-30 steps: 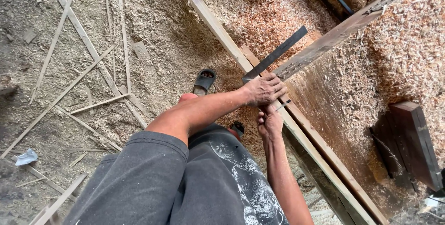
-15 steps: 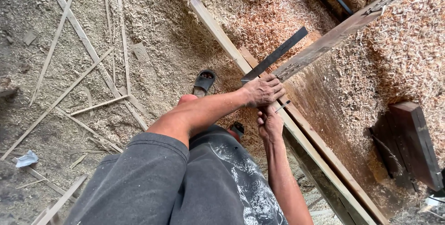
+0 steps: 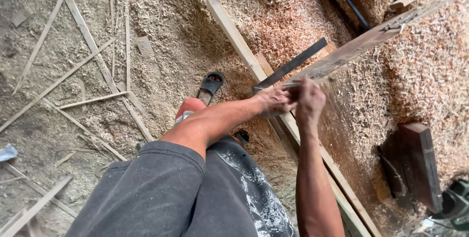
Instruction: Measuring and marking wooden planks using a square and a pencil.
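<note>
The person is leaning over a long pale wooden plank [image 3: 233,35] that's running diagonally from the upper middle down to the lower right of the frame. The left hand [image 3: 273,101] is sitting right of centre, fingers curled together and pressing down on the near end of a dark flat metal ruler [image 3: 292,64], which is lying across the plank and pointing up toward the upper right. The right hand [image 3: 309,101] is hovering just beside it, fingers bunched around something thin, can't really tell what it is. A second weathered board [image 3: 376,35] is angling off to the upper right corner. Wood shavings [image 3: 420,75] are covering pretty much everything on the right. A black sandal [image 3: 211,84] is showing left of the hands, and thin wood strips [image 3: 88,36] are lying scattered across the upper left.
</note>
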